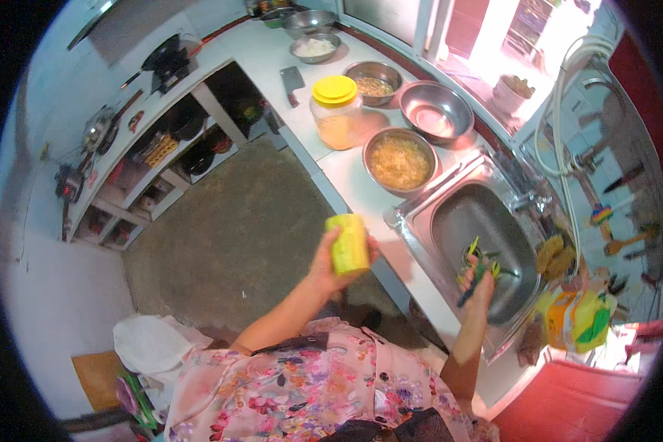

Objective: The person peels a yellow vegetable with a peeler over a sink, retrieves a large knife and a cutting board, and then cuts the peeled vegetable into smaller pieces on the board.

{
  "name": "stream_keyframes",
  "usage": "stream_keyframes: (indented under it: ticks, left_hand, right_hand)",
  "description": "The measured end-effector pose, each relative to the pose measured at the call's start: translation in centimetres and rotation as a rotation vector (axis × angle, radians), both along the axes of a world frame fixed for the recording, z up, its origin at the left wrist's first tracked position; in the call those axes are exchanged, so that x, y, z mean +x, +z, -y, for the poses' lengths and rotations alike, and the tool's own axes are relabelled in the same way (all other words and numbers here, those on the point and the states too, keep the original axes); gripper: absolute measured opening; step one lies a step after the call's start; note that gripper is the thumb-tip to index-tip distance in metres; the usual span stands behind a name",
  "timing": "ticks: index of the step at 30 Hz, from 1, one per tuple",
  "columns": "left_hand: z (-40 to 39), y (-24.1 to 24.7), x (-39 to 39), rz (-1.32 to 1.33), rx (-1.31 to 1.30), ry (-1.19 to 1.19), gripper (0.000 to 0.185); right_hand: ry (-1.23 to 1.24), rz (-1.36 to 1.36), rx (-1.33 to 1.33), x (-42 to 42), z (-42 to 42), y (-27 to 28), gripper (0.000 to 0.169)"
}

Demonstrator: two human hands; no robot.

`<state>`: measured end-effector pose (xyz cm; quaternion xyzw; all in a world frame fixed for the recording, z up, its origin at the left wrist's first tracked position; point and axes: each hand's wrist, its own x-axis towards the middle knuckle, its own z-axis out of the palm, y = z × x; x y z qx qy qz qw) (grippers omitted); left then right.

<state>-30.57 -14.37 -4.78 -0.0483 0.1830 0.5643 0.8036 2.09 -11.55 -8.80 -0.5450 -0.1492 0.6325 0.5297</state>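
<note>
My left hand (pixel 329 265) grips a thick yellow-green piece of peeled vegetable or fruit (pixel 349 246), held upright above the floor beside the counter's edge. Over the steel sink (pixel 453 221), my right hand (pixel 478 279) is closed around a dark green-handled tool (pixel 475 284), whose working end cannot be made out. Green and yellow peelings (pixel 494 268) lie around the drain at the bottom of the sink. Left of the sink stands a steel bowl of shredded pale yellow food (pixel 400 162). Next to it are an empty steel bowl (pixel 436 113) and a yellow-lidded plastic jar (pixel 336 113).
Farther along the white counter lie a cleaver (pixel 293 84), a bowl of brown pieces (pixel 373 83) and a bowl of white food (pixel 315 48). The faucet (pixel 533 201) is at the sink's far side. A yellow-green packet (pixel 577 320) hangs or stands at its right end.
</note>
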Motion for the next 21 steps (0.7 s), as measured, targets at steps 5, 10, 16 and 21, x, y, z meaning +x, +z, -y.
stream_keyframes:
  ticks: [5, 10, 16, 21]
  left_hand:
    - [1.1, -0.5, -7.3, 0.054, -0.044, 0.138, 0.057]
    - [0.3, -1.3, -16.0, 0.115, 0.063, 0.131, 0.056]
    - [-0.3, 0.0, -29.5, 0.078, 0.204, 0.105, 0.058]
    - [-0.3, 0.3, -38.8, -0.055, 0.175, 0.274, 0.062]
  right_hand:
    - [0.234, 0.032, 0.025, -8.7, -1.5, 0.3, 0.046]
    - [0.279, -0.055, 0.079, -20.4, -3.0, 1.3, 0.046]
    - [0.401, -0.185, 0.14, -37.8, -6.3, 1.4, 0.023]
    - [0.697, 0.086, 0.25, -50.4, -9.7, 2.6, 0.031]
